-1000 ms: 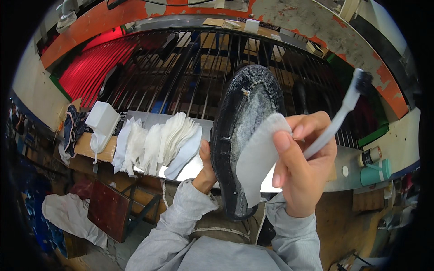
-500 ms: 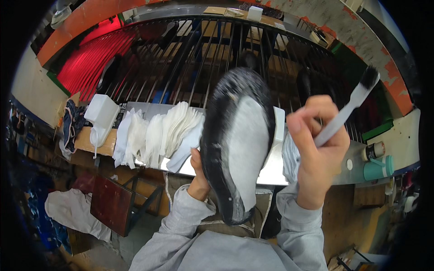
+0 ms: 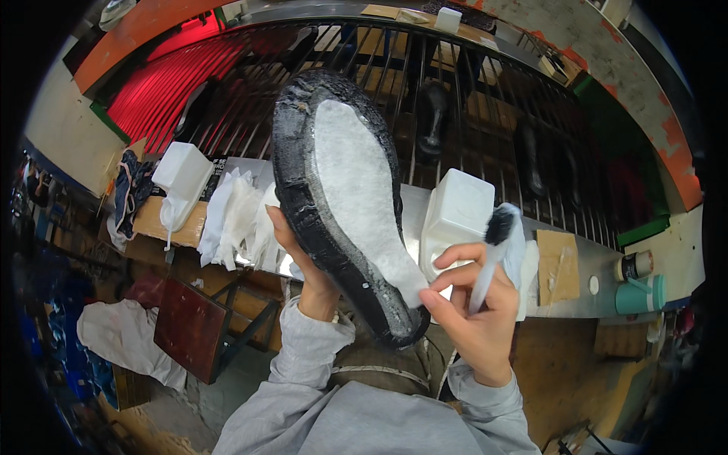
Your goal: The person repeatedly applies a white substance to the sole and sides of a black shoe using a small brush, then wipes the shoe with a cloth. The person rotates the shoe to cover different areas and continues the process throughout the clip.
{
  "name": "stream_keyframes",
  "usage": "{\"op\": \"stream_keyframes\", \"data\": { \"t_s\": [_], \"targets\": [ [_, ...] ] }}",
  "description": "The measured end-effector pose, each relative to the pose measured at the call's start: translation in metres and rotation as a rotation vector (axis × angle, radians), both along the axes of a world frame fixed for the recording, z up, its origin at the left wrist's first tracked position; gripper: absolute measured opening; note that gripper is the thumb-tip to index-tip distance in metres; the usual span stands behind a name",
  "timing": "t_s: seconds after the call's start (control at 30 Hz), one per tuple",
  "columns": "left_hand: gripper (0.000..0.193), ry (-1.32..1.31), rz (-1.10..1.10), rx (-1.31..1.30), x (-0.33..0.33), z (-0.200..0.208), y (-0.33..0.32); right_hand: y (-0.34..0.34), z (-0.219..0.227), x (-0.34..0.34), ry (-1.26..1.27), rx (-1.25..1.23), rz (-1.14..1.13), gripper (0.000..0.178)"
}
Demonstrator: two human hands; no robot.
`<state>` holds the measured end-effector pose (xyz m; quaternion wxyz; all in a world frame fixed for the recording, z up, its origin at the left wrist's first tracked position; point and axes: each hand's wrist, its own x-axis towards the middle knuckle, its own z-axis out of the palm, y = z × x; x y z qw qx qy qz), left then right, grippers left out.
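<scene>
A black shoe [image 3: 298, 199], sole side up, is held tilted in front of me with its toe end pointing away. On its underside lies a white felt-like sole filler [image 3: 356, 174], with a shiny grey strip of the bottom showing beside it. My left hand [image 3: 312, 277] grips the shoe's left side, its fingers partly hidden behind it. My right hand [image 3: 481, 318] holds a white-handled brush [image 3: 486, 274] with black bristles pointing up. Its thumb and forefinger touch the narrow, near end of the filler.
Beyond the shoe runs a rack of metal bars [image 3: 250, 91], glowing red at left, with black shoes [image 3: 433, 114] on it. White containers [image 3: 461, 203] stand on the ledge by stacked white pieces [image 3: 239, 216]. A teal cup [image 3: 639, 296] sits right; a wooden stool [image 3: 193, 326] stands left.
The shoe has moved left and away, tilting its toe leftward. My right hand has come down and left with the brush, and its fingertips now touch the filler's near end.
</scene>
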<state>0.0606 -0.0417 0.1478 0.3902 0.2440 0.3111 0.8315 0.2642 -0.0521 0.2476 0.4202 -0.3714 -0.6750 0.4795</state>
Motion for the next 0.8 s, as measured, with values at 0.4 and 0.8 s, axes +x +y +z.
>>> {"op": "stream_keyframes", "data": {
  "t_s": [0.4,0.8],
  "targets": [
    [0.118,-0.154,-0.080,-0.107,-0.001,0.022,-0.006,-0.003,0.028,0.006,-0.007,-0.363,0.438,0.023],
    [0.101,-0.042,-0.312,-0.091,0.012,0.019,-0.025,0.019,0.026,-0.011,-0.146,0.348,0.057,0.056]
  ]
}}
